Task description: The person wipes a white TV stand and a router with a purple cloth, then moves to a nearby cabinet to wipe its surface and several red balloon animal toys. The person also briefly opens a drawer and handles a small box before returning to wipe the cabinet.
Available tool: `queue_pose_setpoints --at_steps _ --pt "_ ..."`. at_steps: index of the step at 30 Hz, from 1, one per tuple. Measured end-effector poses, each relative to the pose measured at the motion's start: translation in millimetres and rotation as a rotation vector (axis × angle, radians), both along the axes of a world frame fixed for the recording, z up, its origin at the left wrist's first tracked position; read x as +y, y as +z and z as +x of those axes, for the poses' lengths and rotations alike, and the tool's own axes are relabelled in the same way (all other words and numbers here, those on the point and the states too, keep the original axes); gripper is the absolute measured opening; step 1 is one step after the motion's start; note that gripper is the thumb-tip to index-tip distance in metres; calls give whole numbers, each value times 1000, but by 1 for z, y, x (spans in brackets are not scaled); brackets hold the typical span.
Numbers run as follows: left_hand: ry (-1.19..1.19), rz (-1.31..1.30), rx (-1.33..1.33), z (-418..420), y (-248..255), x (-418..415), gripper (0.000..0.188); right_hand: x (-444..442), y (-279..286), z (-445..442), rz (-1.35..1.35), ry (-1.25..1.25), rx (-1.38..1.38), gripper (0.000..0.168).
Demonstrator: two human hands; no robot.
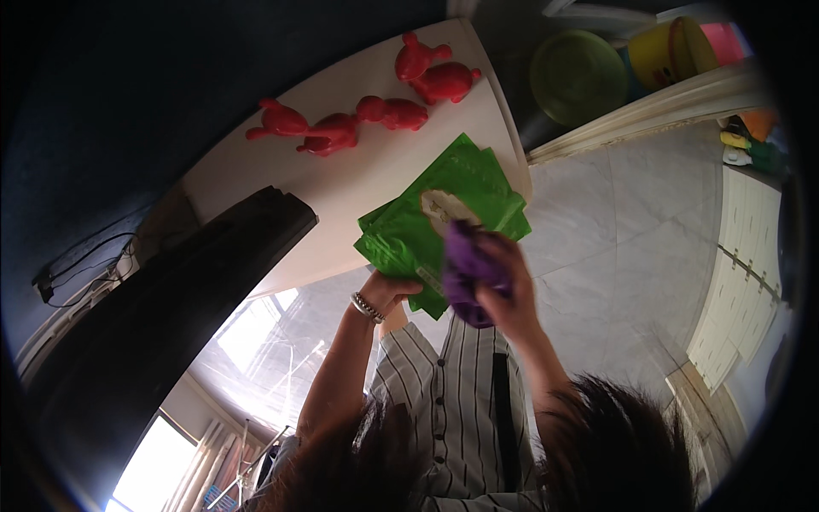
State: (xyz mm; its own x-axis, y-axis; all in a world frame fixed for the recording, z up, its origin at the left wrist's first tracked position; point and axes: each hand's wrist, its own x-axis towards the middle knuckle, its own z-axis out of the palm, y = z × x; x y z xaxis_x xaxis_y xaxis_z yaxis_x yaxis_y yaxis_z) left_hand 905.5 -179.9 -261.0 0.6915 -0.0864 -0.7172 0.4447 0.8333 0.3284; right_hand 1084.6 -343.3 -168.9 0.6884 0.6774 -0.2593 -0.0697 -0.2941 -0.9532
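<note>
Several flat green plastic packets [403, 224], one bearing a pale oval patch and writing, lie overlapped near the table's front edge. My left hand [388, 291], with a bracelet at the wrist, grips their near end, the thumb on top. In my right hand [512, 288] is a crumpled purple cloth [470, 272], held over the right part of the packets and slightly blurred. Whether the cloth touches them I cannot tell. Red animal figures stand on the table behind: a large one [441, 80], a small one [393, 113] and another large one [329, 133].
The white table [358, 185] ends at a rounded right corner. A large black screen [192, 294] stands at its left, with cables [89, 262] behind. Beyond the right edge are a green basin [579, 77] and a yellow bucket [672, 54]. White drawers [736, 275] line the far right.
</note>
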Motion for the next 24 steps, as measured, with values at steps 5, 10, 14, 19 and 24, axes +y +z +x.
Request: queue_pose_setpoints --at_steps 5,10,14,19,24 --pt "388 -220 159 -5 20 -15 63 67 1 -35 -90 291 -347 47" --pt "79 1 -80 -48 76 -9 71 38 -47 28 -446 -48 -414 32" --pt "132 -21 -13 -81 100 -17 73 -22 -55 46 -552 -132 -536 36" --pt "-14 56 176 -188 88 -43 69 -21 -48 -15 -381 -118 -441 46" --pt "-39 -23 410 -269 117 -49 64 80 -58 -105 -197 113 -412 52"
